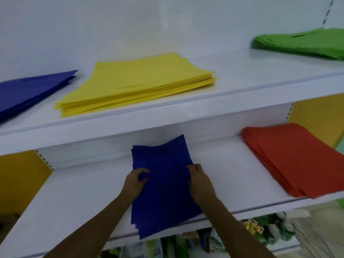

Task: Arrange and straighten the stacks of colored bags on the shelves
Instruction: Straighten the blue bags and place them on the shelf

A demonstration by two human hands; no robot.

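A stack of dark blue bags (164, 185) lies on the lower white shelf (78, 198), its near end hanging over the front edge. My left hand (135, 182) grips the stack's left edge with curled fingers. My right hand (200, 180) grips its right edge, thumb on top. An orange-red stack (294, 159) lies to the right on the same shelf. On the upper shelf (232, 71) lie a fanned yellow stack (137, 82), another blue stack (31, 88) at the left, and a green stack (305, 42) at the far right.
Yellow side panels (20, 181) close the lower shelf at left and right, with slotted uprights beside them. Below the lower shelf show packaged goods (264, 229) and a beige cloth (320, 237). The white back wall (130, 25) rises behind the upper shelf.
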